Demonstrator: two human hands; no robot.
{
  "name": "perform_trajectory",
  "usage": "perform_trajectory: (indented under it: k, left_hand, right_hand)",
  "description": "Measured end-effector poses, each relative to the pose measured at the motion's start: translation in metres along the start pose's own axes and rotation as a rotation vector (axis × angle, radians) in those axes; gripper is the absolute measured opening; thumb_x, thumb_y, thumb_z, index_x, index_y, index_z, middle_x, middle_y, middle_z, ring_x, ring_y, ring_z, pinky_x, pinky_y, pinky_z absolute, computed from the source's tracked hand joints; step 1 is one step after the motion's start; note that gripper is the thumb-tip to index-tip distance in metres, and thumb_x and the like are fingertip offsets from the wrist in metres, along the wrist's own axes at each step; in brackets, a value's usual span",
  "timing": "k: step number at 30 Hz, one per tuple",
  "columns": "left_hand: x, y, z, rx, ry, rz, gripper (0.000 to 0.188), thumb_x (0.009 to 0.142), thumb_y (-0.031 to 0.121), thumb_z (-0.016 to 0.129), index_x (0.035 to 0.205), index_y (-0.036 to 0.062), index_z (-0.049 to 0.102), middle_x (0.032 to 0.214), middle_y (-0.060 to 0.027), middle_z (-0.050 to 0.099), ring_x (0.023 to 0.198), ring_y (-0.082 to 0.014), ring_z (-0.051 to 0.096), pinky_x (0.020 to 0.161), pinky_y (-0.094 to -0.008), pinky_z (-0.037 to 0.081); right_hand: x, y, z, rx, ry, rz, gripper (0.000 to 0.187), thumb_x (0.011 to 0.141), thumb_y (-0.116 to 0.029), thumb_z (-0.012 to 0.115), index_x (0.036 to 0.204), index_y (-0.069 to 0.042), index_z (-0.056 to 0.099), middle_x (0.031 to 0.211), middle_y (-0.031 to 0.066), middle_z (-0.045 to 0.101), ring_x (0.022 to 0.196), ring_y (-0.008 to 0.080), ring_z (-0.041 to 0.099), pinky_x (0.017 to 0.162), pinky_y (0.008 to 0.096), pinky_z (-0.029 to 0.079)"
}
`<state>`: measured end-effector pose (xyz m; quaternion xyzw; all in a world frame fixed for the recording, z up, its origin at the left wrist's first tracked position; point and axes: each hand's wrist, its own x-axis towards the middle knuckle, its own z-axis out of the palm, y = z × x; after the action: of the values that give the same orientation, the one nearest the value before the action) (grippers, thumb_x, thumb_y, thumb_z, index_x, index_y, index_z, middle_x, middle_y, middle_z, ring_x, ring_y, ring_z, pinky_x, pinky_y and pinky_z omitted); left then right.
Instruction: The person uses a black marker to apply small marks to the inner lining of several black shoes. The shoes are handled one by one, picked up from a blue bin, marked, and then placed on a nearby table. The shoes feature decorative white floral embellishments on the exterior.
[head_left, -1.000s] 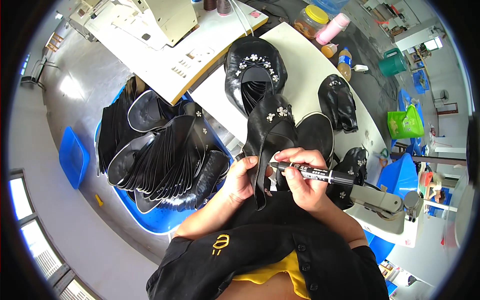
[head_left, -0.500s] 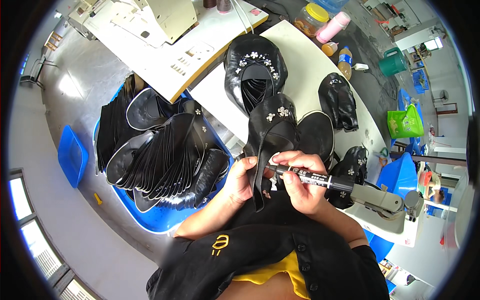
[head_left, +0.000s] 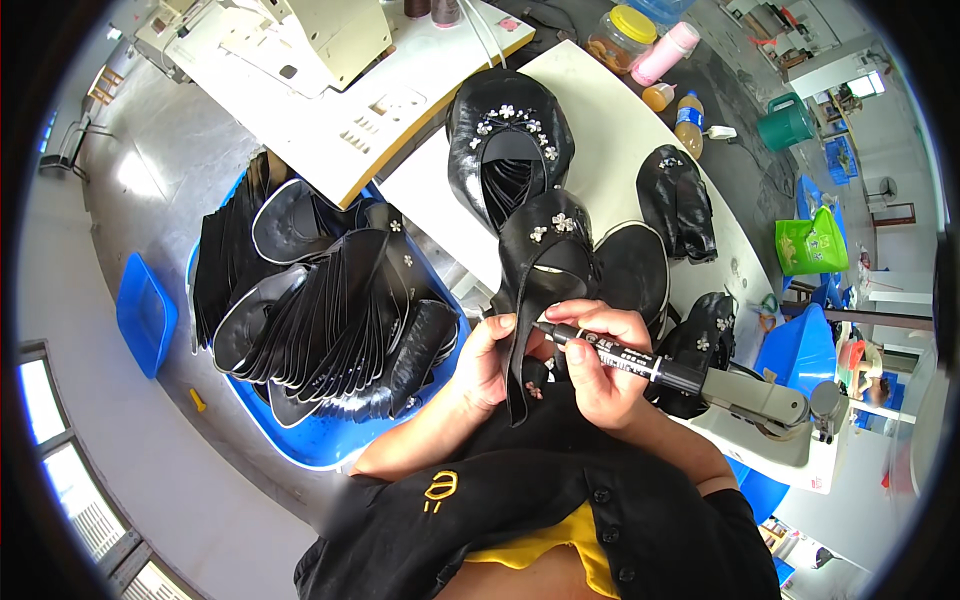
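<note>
A black shoe upper [head_left: 545, 235] with silvery flower ornaments hangs in front of me, its strap-like edge reaching down toward my lap. My left hand [head_left: 487, 365] is closed on that edge, thumb on top. Between the thumb and fingers of my right hand [head_left: 607, 370] is a black marker pen [head_left: 630, 358], its dark tip pointing left and close to the upper's inner edge; whether it touches, I cannot tell. Behind lies a stack of black uppers [head_left: 510, 130] with flower ornaments, and a black sole-shaped piece [head_left: 632, 270] rests just right of the held upper.
A blue bin [head_left: 320, 455] at the left is filled with black uppers. More folded uppers [head_left: 677, 205] lie on the white table [head_left: 590, 95]. A sewing machine [head_left: 335, 40] stands at the far left, and a pale machine arm [head_left: 755, 398] is close by my right wrist.
The marker's tip has drawn back slightly from the upper's edge and shows more plainly. The upper has shifted a little; both hands keep their hold.
</note>
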<state>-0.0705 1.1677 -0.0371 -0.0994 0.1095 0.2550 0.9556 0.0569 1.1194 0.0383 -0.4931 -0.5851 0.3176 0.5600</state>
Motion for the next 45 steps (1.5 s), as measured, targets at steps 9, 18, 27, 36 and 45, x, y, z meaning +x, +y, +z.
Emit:
perform_trajectory:
  k: [9,18,27,36,45]
  left_hand:
    - [0.008,-0.002,-0.029,-0.212,-0.229,-0.066,0.03,0.079,0.028,0.06,0.088,-0.0008,0.06,0.081,-0.0118,0.061,0.074,-0.028,0.06,0.053,-0.0333,0.054]
    - [0.006,-0.003,-0.004,-0.157,-0.119,-0.065,0.022,0.079,0.028,0.061,0.076,0.0062,0.059,0.053,-0.0027,0.046,0.057,-0.0157,0.044,0.059,-0.028,0.046]
    - [0.013,0.003,-0.003,-0.107,-0.246,-0.106,0.023,0.081,0.029,0.058,0.082,0.0063,0.062,0.049,0.0014,0.042,0.059,-0.0097,0.032,0.053,-0.0219,0.029]
    - [0.021,0.001,0.007,0.103,-0.134,-0.025,0.039,0.079,0.019,0.067,0.11,-0.0003,0.053,0.098,-0.0108,0.063,0.089,-0.02,0.062,0.082,-0.0317,0.051]
    - [0.051,0.06,-0.054,1.312,0.478,0.464,0.018,0.085,0.019,0.064,0.092,0.0028,0.059,0.074,0.0022,0.055,0.068,-0.0071,0.047,0.064,-0.023,0.042]
  right_hand:
    - [0.003,0.006,0.005,0.013,0.045,-0.079,0.02,0.087,-0.005,0.053,0.099,0.002,0.039,0.102,0.0266,0.054,0.092,0.0246,0.057,0.08,0.0336,0.047]
    - [0.005,0.004,0.004,0.22,0.212,-0.223,0.033,0.094,-0.02,0.044,0.118,0.001,0.033,0.093,0.0214,0.057,0.07,0.0251,0.059,0.065,0.0376,0.051]
    - [0.024,0.029,-0.021,0.611,0.738,0.544,0.042,0.089,-0.028,0.056,0.124,-0.018,0.033,0.113,0.01,0.048,0.101,0.0238,0.05,0.085,0.0391,0.042]
    - [0.035,0.069,-0.044,0.833,0.691,0.817,0.018,0.088,-0.023,0.058,0.099,-0.009,0.053,0.087,0.004,0.06,0.081,0.0145,0.059,0.072,0.03,0.05]
    - [0.143,0.121,-0.058,-0.874,0.452,-0.179,0.033,0.075,-0.019,0.072,0.099,-0.005,0.054,0.083,0.0133,0.06,0.077,0.0269,0.06,0.07,0.0343,0.047]
